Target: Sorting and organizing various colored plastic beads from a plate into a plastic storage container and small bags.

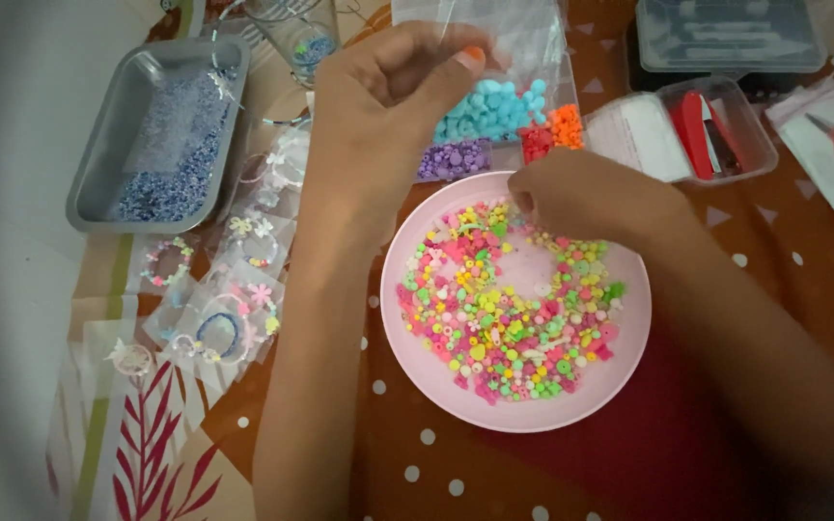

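Dotted cloth (774, 318); right hand (581, 198) at plate rim (407, 333)

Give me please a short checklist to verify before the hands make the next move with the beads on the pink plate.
1. Right hand at the beads: ok, its fingertips touch the mixed beads at the plate's upper edge.
2. Bead pinched in right hand: cannot tell, fingertips hide it.
3. Left hand raised above the bead bags: ok; whether it pinches a thread, cannot tell.
4. Pink plate flat on the dotted cloth: ok.
5. Beads all inside the plate: ok, none seen on the cloth.
6. Bag of blue beads clear of the plate: ok, it lies behind the rim.
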